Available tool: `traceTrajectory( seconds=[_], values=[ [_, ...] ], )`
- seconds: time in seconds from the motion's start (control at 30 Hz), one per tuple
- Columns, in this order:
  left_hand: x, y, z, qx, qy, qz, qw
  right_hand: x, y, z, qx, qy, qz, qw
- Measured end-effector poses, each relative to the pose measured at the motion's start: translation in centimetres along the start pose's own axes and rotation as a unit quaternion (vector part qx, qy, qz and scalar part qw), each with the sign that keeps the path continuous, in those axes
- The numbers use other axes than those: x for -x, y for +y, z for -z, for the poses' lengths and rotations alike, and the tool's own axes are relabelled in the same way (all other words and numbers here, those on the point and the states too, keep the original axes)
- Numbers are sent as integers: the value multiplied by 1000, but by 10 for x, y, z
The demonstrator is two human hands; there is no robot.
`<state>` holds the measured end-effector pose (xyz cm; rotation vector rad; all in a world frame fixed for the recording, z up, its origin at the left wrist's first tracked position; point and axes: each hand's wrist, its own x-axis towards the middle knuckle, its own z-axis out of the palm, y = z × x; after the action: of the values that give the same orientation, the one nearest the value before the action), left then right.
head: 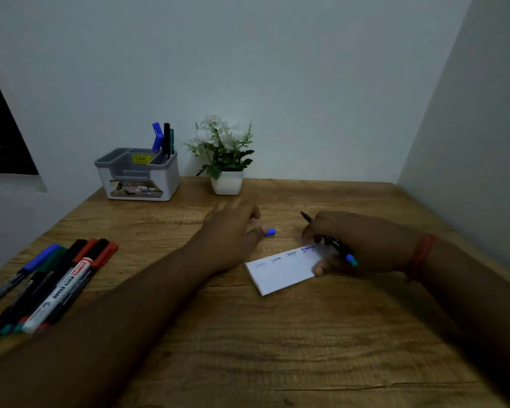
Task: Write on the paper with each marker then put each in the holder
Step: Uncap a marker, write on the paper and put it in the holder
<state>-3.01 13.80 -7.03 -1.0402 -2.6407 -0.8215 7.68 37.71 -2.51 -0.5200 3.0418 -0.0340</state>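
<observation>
A small white paper (280, 270) with several short scribbles lies on the wooden desk (277, 348). My right hand (362, 242) rests on the paper's right end and grips an uncapped black marker (337, 245) with a blue rear end, its tip pointing away from me. My left hand (233, 231) lies flat on the desk left of the paper, fingers spread, with the blue cap (270, 232) at its thumb. The grey and white holder (139, 175) stands at the back left with three markers (164, 139) upright in its right compartment.
Several capped markers (50, 284), blue, green, black and red, lie in a row at the desk's left edge. A white pot with a small plant (224, 160) stands right of the holder. Walls close the back and right sides.
</observation>
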Motion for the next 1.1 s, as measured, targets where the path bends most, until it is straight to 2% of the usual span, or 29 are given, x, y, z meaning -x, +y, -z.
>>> traceTrajectory(
  seconds=[0.1, 0.33, 0.4, 0.43, 0.5, 0.53, 0.57, 0.7, 0.77, 0.8, 0.87, 0.9, 1.1],
  values=[
    [2, 5, -3, -43, 2, -6, 999, -6, -14, -2, -1, 6, 13, 1000],
    [1, 3, -13, -157, -56, -10, 986, -4, -15, -4, -14, 14, -7, 1000],
    [0, 0, -15, -172, -62, -7, 983, -1, -16, -1, -47, 57, -20, 997],
    [0, -1, -16, -178, -65, -5, 982, 0, -17, 2, -79, 124, -17, 989],
    [1, -3, -17, -185, -65, -2, 980, 5, -17, 6, -179, 291, -2, 940],
    [1, -3, -19, -187, -64, -2, 980, 8, -19, 8, -256, 344, -6, 903],
    [1, -3, -19, -188, -63, -2, 980, 10, -21, 8, -341, 366, -20, 866],
    [1, -3, -21, -203, -60, -10, 977, 7, -26, -11, -562, 307, -101, 761],
    [1, -2, -22, -202, -63, -12, 977, 7, -28, -25, -611, 295, -143, 720],
    [2, -2, -22, -203, -62, -13, 977, 8, -26, -30, -586, 295, -152, 740],
    [2, -1, -22, -209, -60, -12, 976, 11, -21, -34, -492, 282, -154, 809],
    [2, -1, -22, -211, -59, -11, 976, 11, -17, -35, -467, 271, -152, 828],
    [1, -3, -24, -210, -67, 1, 975, 10, -15, -33, -421, 254, -150, 858]
  ],
)
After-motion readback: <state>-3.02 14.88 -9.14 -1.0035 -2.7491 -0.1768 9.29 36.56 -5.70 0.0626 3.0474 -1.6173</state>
